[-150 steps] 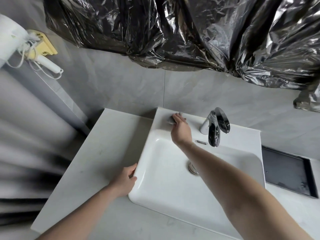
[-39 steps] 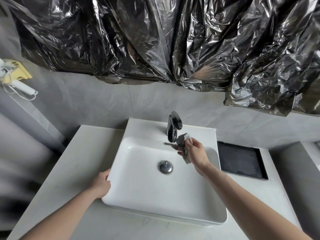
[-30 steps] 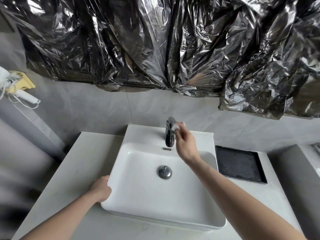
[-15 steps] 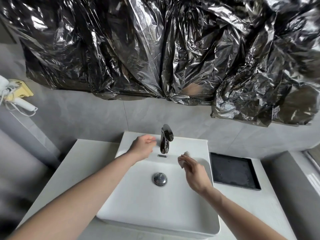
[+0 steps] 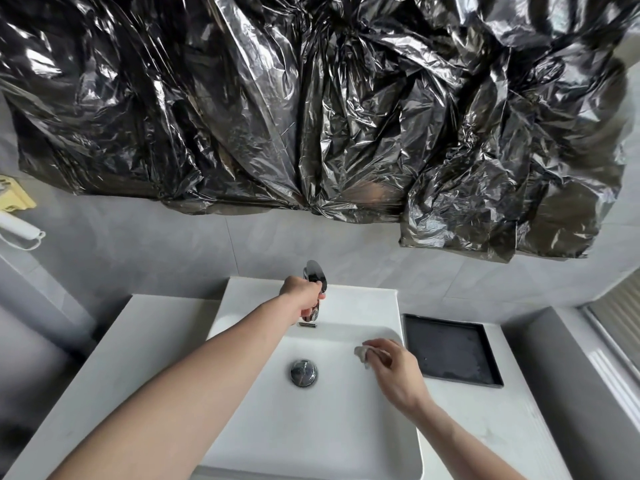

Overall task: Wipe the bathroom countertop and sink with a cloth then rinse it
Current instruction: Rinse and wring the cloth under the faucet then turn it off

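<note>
A: What is the left hand (image 5: 302, 296) doing?

B: Its fingers are curled around the shiny tap (image 5: 313, 284). The tap stands at the back of the white sink (image 5: 242, 427), in the middle of the back rim. Part of the tap is hidden by the hand.

A: And the right hand (image 5: 393, 370)?

B: It pinches a small grey cloth (image 5: 363, 355). The fingers are bent round it, and the cloth is bunched up. A bit of it sticks out past the fingertips.

A: Where is the cloth, next to the sink?

B: It is over the bowl of the sink, near the right wall. If it touches the sink, nobody can tell from here.

A: What else is in the sink?

B: A round metal drain plug (image 5: 303, 373) sits in the bottom of the bowl. It is to the left of the cloth and in front of the tap.

A: What is around the sink?

B: The sink sits on a pale countertop (image 5: 114, 348). Just right of the sink lies a flat black tray (image 5: 450, 355). Behind the sink is a grey tiled wall (image 5: 138, 244). High above the sink hangs a big crinkly black plastic sheet (image 5: 311, 109). Far to the left of the sink, on the wall, is a yellow thing (image 5: 15, 199) with a white cord, cut off by the edge.
</note>
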A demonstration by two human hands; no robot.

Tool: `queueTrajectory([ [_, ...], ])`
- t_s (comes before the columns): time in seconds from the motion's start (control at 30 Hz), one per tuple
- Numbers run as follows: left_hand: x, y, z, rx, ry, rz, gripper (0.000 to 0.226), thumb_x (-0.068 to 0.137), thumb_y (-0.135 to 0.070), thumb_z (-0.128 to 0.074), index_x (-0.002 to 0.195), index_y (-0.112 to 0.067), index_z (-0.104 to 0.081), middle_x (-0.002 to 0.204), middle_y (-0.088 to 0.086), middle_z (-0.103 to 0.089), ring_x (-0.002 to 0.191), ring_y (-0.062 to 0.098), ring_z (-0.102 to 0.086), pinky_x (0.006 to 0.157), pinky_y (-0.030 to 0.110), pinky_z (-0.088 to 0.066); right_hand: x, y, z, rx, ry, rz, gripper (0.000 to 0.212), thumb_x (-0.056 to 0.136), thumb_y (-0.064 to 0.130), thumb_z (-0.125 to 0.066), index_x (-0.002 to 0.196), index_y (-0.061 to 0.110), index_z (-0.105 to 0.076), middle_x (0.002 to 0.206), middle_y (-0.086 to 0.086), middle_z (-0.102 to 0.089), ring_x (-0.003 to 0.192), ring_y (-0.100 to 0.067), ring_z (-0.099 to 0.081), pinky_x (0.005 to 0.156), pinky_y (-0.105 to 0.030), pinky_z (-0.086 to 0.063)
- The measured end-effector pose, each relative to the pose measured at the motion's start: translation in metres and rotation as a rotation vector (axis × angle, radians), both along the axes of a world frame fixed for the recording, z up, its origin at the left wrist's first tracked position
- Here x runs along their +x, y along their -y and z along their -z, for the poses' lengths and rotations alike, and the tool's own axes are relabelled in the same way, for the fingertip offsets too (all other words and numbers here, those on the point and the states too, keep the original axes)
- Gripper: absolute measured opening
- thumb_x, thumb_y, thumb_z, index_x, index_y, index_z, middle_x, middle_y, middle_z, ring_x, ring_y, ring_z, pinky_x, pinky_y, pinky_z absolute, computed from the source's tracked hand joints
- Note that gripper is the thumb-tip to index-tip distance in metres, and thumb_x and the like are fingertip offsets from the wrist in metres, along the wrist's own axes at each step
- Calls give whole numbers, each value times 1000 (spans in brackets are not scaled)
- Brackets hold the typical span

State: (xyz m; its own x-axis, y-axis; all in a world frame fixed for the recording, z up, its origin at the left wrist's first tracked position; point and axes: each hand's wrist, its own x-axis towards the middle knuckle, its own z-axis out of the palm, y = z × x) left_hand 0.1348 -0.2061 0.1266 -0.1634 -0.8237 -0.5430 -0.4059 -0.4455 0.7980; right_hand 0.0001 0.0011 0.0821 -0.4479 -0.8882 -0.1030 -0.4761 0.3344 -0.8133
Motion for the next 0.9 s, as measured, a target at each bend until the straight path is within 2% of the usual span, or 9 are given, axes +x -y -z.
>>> queueTrajectory([
  [0.07,-2,4,0,26,-50,-56,27,99,-27,-61,115,-6,-69,79,-2,-73,54,14,-45,51,19,-40,3,2,-7,21,9,-16,21,93,12,-61,78,20,-73,96,19,-78,103,9,-68,91,-19,-51],
  [0.13,-5,9,-4,55,-129,-109,22,100,-22,-61,113,-6,-66,79,1,-71,53,12,-43,50,20,-38,5,3,-17,28,16,-23,21,94,12,-61,76,16,-73,90,28,-76,94,13,-68,84,-14,-51],
  [0.2,-6,12,-10,52,-158,-119,15,100,-19,-60,109,-7,-63,81,3,-70,53,10,-43,49,21,-41,6,5,-25,6,48,-31,22,95,11,-60,78,13,-73,77,24,-76,74,6,-70,70,-12,-49],
  [0.27,-2,8,-16,15,-145,-79,12,102,-20,-59,106,-10,-63,81,1,-69,53,9,-47,49,21,-45,9,6,-31,-25,73,-22,22,97,10,-59,82,8,-75,66,15,-74,67,3,-70,62,-12,-49],
  [0.37,12,-3,-22,-45,-117,9,19,102,-29,-60,114,-15,-63,87,-2,-73,59,10,-57,50,24,-52,14,8,-36,-90,39,1,24,97,16,-64,80,23,-80,79,11,-74,82,-4,-71,69,-23,-58],
  [0.5,45,-32,-23,-182,-65,119,17,102,-31,-58,113,-20,-63,98,3,-74,61,14,-62,50,26,-52,24,7,-46,-98,223,-97,24,101,14,-60,86,19,-78,68,-3,-76,62,-18,-76,60,-27,-59],
  [0.67,90,-99,-11,-256,-54,325,15,89,-23,-71,104,-26,-70,106,-2,-72,73,20,-71,57,28,-53,32,9,-40,-94,256,-177,21,100,32,-63,96,21,-80,82,-2,-80,82,-22,-79,82,-41,-60],
  [0.8,101,-140,-6,-258,-59,406,30,72,-34,-81,98,-24,-69,100,-5,-75,85,14,-75,73,28,-58,49,8,-44,-131,401,-160,21,104,18,-60,99,15,-80,89,-4,-81,82,-16,-76,74,-29,-58],
  [0.9,108,-147,3,-358,20,364,22,80,-41,-77,89,-23,-71,89,-7,-77,79,14,-73,73,32,-56,56,4,-48,-136,439,-174,22,105,14,-58,104,16,-80,94,-1,-81,85,-13,-75,73,-26,-58],
])
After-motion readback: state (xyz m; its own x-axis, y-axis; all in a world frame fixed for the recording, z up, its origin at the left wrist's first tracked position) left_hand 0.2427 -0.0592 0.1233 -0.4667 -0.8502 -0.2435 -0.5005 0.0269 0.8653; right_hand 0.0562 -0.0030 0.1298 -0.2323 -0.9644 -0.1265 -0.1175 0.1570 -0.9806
